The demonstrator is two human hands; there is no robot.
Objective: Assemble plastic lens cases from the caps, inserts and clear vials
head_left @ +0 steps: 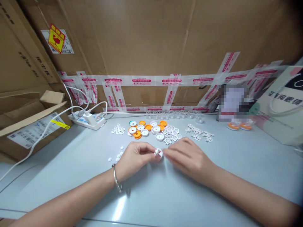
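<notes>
Between the thumb and fingers of my left hand (136, 156), a small white plastic part (158, 153) is pinched above the table. My right hand (189, 157) is just right of that part, its fingertips pointing at it and smeared by motion; whether they touch or hold anything cannot be made out. Small white discs (118, 155) lie beside my left hand. Behind both hands are white and orange round caps (148, 127) in a cluster, with white openwork pieces (174, 132) to their right. More flat white cut-out pieces (199, 131) are farther right.
Small white knobbed pieces (117, 129) lie left of the caps. Clear cups (175, 115) line the back edge. A power strip (91, 121) with cables and an open carton (30, 126) stand left. Orange-based clear items (239, 126) and a white bag (281, 107) are right.
</notes>
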